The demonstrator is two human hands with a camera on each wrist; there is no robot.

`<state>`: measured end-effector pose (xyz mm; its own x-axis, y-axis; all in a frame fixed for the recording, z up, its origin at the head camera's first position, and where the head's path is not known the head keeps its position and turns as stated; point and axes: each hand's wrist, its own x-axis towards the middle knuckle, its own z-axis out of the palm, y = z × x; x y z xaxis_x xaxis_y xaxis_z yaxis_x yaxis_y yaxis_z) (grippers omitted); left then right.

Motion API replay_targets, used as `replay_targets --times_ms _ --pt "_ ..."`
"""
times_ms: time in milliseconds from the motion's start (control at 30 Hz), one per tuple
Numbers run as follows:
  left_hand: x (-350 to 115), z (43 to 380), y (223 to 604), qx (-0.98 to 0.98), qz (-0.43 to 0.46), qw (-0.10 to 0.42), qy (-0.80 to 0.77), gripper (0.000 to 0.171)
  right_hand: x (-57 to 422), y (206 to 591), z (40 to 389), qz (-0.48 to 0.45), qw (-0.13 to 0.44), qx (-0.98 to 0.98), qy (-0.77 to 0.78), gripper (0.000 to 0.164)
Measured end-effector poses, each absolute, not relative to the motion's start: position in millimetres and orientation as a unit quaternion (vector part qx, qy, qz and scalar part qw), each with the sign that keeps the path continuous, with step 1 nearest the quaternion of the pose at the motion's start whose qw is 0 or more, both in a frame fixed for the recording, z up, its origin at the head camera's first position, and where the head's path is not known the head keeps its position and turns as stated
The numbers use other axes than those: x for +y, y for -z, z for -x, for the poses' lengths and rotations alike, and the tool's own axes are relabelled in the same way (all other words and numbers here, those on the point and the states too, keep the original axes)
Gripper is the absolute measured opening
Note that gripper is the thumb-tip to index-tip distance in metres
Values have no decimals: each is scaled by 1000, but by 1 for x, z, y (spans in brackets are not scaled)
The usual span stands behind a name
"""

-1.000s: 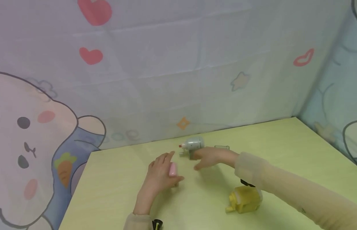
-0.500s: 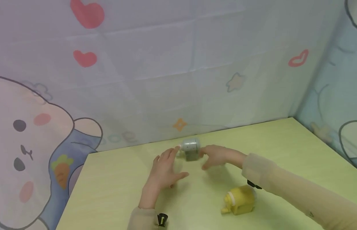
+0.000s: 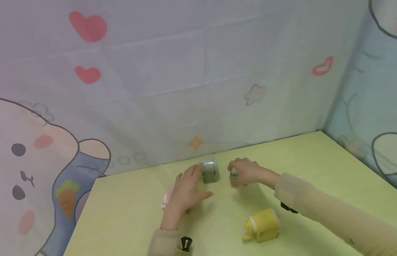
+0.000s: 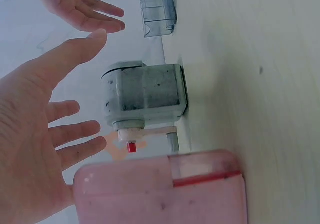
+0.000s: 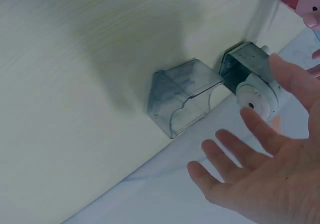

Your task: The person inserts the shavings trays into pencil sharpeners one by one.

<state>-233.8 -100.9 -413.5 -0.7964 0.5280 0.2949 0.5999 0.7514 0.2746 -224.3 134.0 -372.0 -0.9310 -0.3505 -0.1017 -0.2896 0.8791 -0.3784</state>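
Observation:
A grey hand-crank pencil sharpener (image 3: 209,171) stands near the back of the table, its drawer slot hollow in the right wrist view. My left hand (image 3: 185,192) has its fingers spread beside it, holding nothing. A pink pencil sharpener (image 4: 160,194) lies close to that hand and is mostly hidden by it in the head view. To the right, my right hand (image 3: 246,172) reaches over a clear plastic drawer (image 5: 185,96). Its thumb and fingers are on either side of the drawer but apart from it in the right wrist view.
A yellow hand-crank sharpener (image 3: 263,224) stands nearer the front, below the right forearm. A printed cloth (image 3: 172,117) hangs right behind the table's (image 3: 128,213) back edge.
My right hand has moved right, from the grey sharpener to the clear drawer. My left hand has shifted rightward; the pink sharpener now shows on its left side. The head view has shifted slightly.

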Motion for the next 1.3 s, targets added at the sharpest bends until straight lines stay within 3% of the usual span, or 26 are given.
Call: replay_targets --times_ms 267,600,900,1300 --pt "-91 240 411 -929 301 97 192 94 144 380 225 124 53 971 197 72" --pt "-88 251 411 -932 304 129 149 97 151 396 223 119 59 962 240 74" --pt "-88 264 408 -939 297 74 156 104 145 411 222 108 42 952 285 75" --pt "-96 274 408 -946 279 42 156 104 134 428 226 139 9 946 292 64"
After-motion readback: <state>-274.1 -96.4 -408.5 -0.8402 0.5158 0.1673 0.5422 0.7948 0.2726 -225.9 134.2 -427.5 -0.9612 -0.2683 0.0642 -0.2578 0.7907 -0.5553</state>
